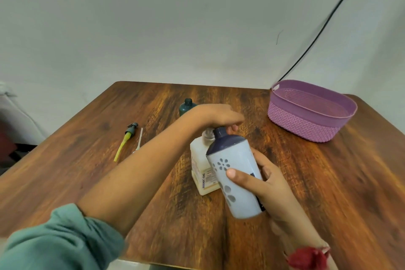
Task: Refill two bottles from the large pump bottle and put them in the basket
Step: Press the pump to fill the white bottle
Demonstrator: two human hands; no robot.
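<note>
The right hand (pixel 266 182) grips the white bottle (pixel 234 160), tipped against the big bottle (pixel 202 184). The left hand (pixel 217 115) rests open on its pump, so I think the first fill is only under way. Farther back, the green bottle (pixel 186 107) waits on the table (pixel 328 182), and the basket (pixel 306 125) has no bottle.

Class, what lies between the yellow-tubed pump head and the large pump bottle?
Head view: a thin white tube lies beside the yellow-tubed pump head; nearer the large pump bottle, the left forearm crosses above the table.
</note>
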